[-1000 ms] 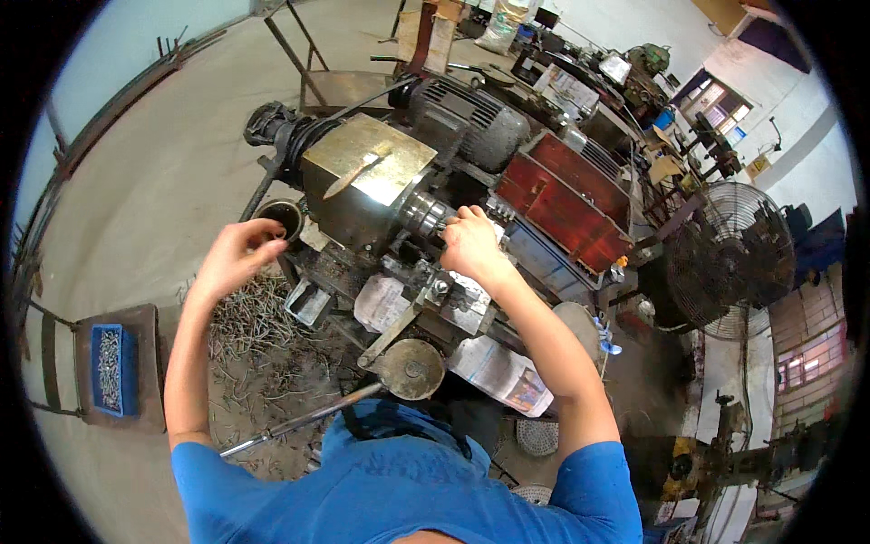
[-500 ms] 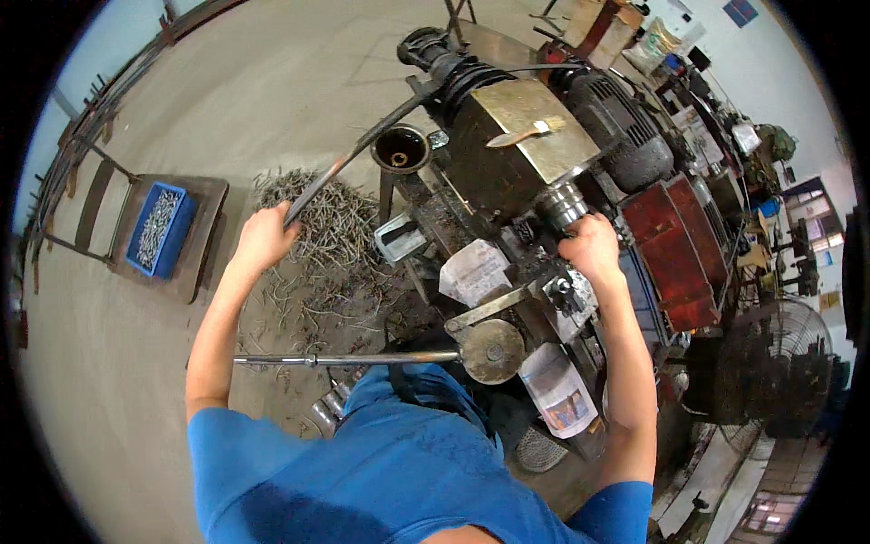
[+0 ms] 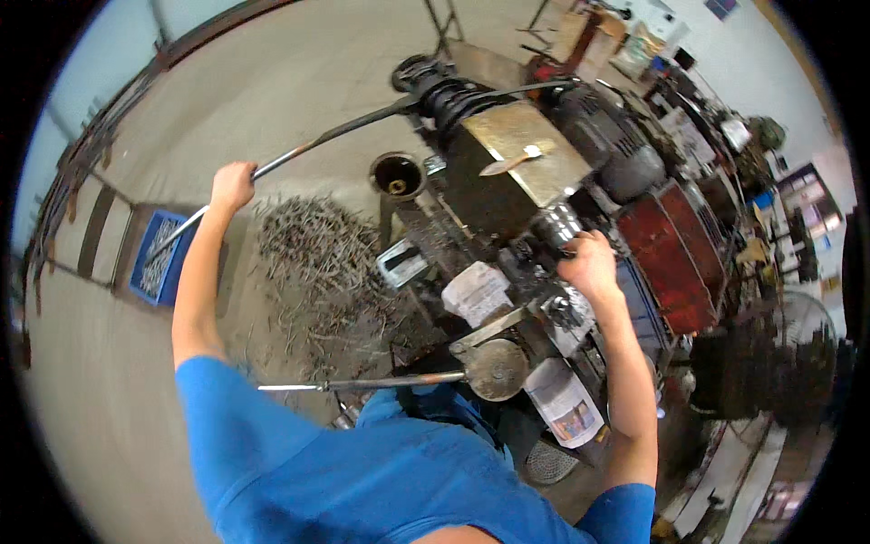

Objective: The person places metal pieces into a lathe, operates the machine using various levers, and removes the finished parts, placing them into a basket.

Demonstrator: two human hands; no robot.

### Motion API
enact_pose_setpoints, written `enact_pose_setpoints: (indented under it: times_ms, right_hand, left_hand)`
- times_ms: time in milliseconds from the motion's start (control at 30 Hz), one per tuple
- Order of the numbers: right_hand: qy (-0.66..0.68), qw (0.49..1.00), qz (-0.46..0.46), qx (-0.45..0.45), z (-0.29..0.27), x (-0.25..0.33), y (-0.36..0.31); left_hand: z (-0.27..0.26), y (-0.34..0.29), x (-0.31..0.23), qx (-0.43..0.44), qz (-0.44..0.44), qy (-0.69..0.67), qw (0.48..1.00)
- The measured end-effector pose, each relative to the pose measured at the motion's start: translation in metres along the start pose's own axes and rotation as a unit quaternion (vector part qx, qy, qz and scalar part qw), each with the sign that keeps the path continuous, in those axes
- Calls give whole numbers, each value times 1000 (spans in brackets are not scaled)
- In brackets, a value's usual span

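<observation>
My left hand [image 3: 232, 186] is closed around a long curved metal lever [image 3: 344, 134] that runs from the far left toward the top of a dark, greasy machine [image 3: 507, 181]. At the machine's shiny chuck [image 3: 559, 224], my right hand [image 3: 589, 263] rests with its fingers curled on the parts there; I cannot tell what it grips. A second steel handle [image 3: 381, 383] with a round disc [image 3: 497, 369] sticks out toward my blue shirt.
A heap of thin metal pieces [image 3: 313, 258] lies on the concrete floor to the left of the machine. A blue crate [image 3: 161, 263] of small parts stands farther left. A round pot [image 3: 397, 174] sits by the machine. Red cabinets [image 3: 675, 249] and a fan [image 3: 802, 363] crowd the right.
My left hand has risen from the heap of metal pieces and taken hold of the long lever. My right hand stays at the chuck. The view has swung left.
</observation>
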State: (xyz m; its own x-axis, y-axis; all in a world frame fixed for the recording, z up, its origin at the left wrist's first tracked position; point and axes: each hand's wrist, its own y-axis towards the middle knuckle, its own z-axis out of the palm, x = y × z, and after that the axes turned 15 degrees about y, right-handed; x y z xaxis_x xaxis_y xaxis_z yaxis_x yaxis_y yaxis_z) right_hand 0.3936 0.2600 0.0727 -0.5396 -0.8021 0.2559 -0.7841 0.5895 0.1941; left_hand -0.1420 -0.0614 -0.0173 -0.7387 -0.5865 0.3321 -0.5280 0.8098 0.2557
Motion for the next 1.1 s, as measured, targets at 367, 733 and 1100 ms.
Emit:
enact_pose_setpoints:
  times_ms: [367,733,1100]
  right_hand:
    - [69,986,37,-147,-78,-11,-157]
    - [-21,827,539,-155,-64,-83,-462]
    - [-137,719,672,-114,30,-19,-598]
  left_hand:
    - [61,-66,-308,192,141,-210,948]
    - [32,-17,-288,215,212,-77,950]
    - [105,-96,-201,407,109,-258,869]
